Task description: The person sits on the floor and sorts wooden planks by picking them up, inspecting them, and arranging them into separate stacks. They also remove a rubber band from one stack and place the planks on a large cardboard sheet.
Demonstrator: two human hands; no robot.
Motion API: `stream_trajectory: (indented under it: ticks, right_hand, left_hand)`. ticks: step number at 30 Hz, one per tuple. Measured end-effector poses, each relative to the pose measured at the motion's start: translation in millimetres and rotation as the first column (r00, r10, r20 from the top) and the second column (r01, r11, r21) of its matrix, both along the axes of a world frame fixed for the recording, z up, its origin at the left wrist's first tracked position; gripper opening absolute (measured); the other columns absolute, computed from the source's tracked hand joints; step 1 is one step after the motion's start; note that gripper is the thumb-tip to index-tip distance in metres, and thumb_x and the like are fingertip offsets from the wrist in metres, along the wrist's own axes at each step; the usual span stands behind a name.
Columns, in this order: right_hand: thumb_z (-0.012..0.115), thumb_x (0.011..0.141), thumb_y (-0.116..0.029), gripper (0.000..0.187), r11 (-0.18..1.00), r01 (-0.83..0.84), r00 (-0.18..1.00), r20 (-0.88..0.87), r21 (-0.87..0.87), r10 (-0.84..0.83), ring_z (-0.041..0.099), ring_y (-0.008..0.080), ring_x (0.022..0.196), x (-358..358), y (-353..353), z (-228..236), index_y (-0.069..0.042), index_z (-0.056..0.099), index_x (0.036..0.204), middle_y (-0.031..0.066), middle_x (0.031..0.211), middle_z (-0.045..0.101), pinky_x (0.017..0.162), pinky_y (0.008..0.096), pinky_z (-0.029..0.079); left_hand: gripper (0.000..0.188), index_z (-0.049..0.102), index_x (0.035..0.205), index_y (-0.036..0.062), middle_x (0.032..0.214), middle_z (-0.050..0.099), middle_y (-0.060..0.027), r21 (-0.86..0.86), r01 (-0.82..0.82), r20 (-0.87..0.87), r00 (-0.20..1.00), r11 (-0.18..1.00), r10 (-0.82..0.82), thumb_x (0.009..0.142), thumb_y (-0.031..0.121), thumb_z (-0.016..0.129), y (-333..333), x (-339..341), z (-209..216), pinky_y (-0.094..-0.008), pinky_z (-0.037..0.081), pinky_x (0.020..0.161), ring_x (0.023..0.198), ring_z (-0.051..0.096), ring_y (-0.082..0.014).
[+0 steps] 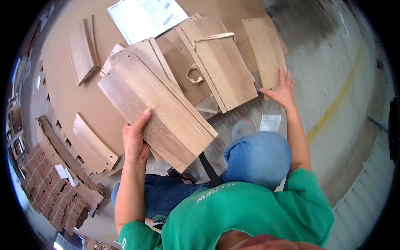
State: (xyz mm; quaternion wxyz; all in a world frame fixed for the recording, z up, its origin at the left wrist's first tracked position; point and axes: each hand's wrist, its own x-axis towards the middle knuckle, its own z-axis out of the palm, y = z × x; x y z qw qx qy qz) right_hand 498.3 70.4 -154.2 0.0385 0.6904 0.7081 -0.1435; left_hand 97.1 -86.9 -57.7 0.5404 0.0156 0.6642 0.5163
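My left hand (137,135) grips the near left edge of a light wooden board (162,110), thumb on its upper face. This board has a groove along one long side and lies over other boards; how many I hold is hidden. At the right, my right hand (281,91) spreads its fingers at the near end of a narrower wooden board (262,50), touching it without wrapping round it. Between my hands lies another grooved board (221,62), with a loop of pale strap (214,38) across its top.
A brown cardboard sheet (60,46) lies under the boards. A printed paper sheet (146,16) rests at the far side. More wooden pieces (82,52) and a single board (93,141) lie at the left. Stacked brown cardboard (52,187) stands on the floor beyond. A yellow line (339,98) crosses the floor.
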Motion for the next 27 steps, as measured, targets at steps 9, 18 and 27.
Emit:
stream_trajectory:
  ticks: [9,18,27]
  right_hand:
    - [0.059,0.069,-0.062,0.100,0.745,-0.412,-0.356,-0.659,-0.525,-0.662,0.038,0.0531,0.115,-5,2,99,-0.010,0.015,0.142,0.0342,0.136,0.020,0.088,0.0604,0.040]
    - [0.055,0.068,-0.071,0.109,0.718,-0.611,-0.532,-0.498,-0.333,-0.684,0.039,0.0583,0.109,-51,-7,114,-0.008,0.008,0.143,0.0417,0.133,0.015,0.079,0.0652,0.041]
    - [0.053,0.064,-0.075,0.111,0.692,-0.647,-0.513,-0.488,-0.321,-0.706,0.040,0.0626,0.104,-88,-9,127,-0.010,0.010,0.143,0.0435,0.131,0.016,0.071,0.0672,0.041]
  left_hand:
    - [0.042,0.052,0.111,-0.0040,0.101,0.061,-0.0125,0.051,-0.012,0.055,0.998,0.999,0.009,0.078,0.016,0.068,8,3,16,-0.0331,0.050,0.081,0.090,0.061,-0.0207]
    - [0.045,0.049,0.115,-0.0018,0.103,0.060,-0.0114,0.133,0.019,0.032,0.999,0.991,-0.024,0.078,0.015,0.067,19,1,24,-0.0337,0.050,0.082,0.092,0.060,-0.0215]
    - [0.050,0.047,0.114,-0.0038,0.103,0.059,-0.0150,0.194,-0.049,0.059,0.998,0.980,0.038,0.073,0.012,0.072,17,-14,23,-0.0341,0.051,0.080,0.093,0.060,-0.0227]
